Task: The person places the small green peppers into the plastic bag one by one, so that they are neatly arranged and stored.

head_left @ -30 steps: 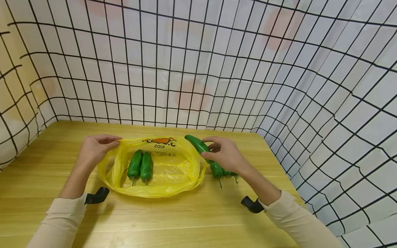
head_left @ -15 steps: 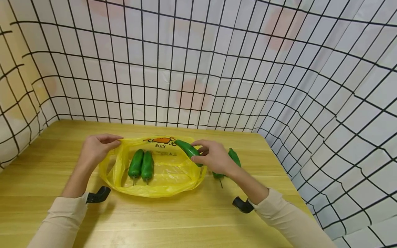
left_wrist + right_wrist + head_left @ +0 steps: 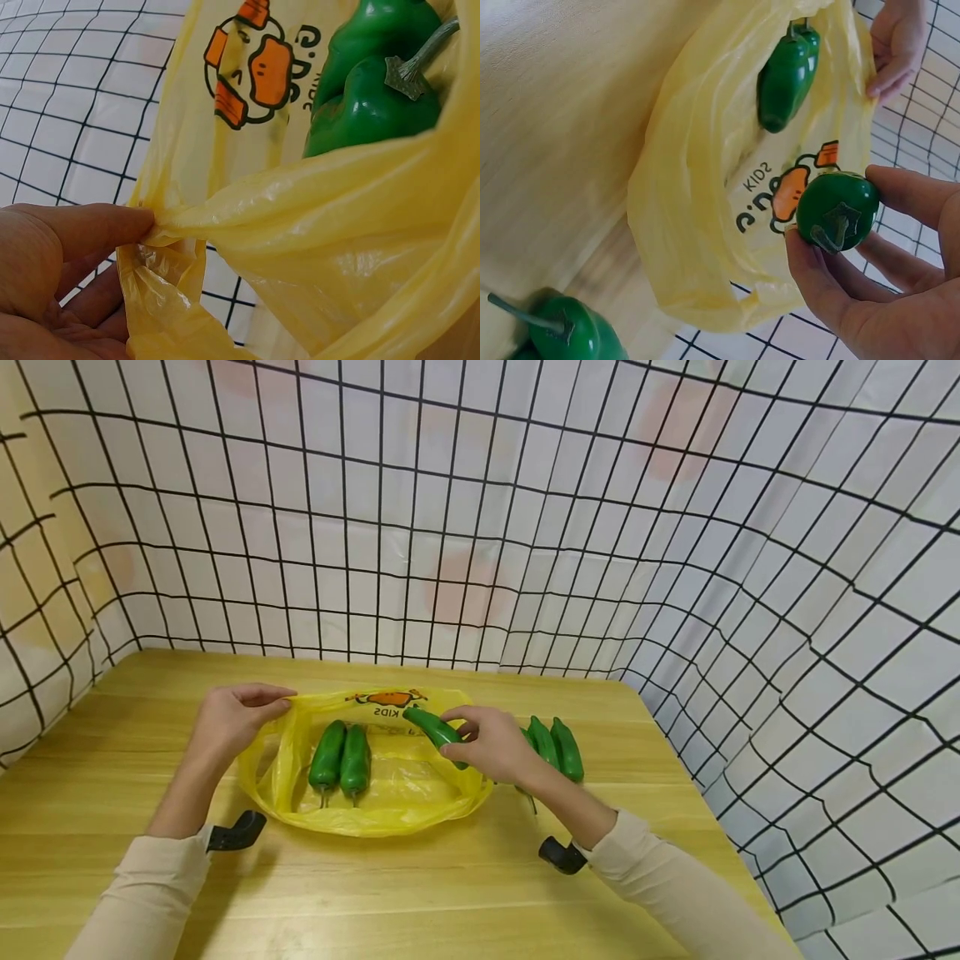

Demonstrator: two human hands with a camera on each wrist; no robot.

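Observation:
My left hand (image 3: 232, 722) pinches the left rim of a yellow plastic bag (image 3: 262, 202) between thumb and finger, and the bag's mouth stands wide. Two green peppers (image 3: 341, 762) lie side by side in the bag, stems toward me. With thumb and fingers my right hand (image 3: 491, 743) holds another green pepper (image 3: 838, 206) by its stem end. In the head view this pepper slants over the right part of the bag's mouth, its tip pointing to the back left. A printed cartoon and the letters KIDS show on the bag's far side.
To the right of the bag, several green peppers (image 3: 567, 750) lie in a row on the wooden table (image 3: 360, 893), partly hidden behind my right hand. White cloth (image 3: 465, 527) with a black grid rises behind the table and on both sides.
The right hand has carried its pepper leftward from beside the bag to over its mouth, uncovering the peppers on the right. The left hand and bag stay nearly still.

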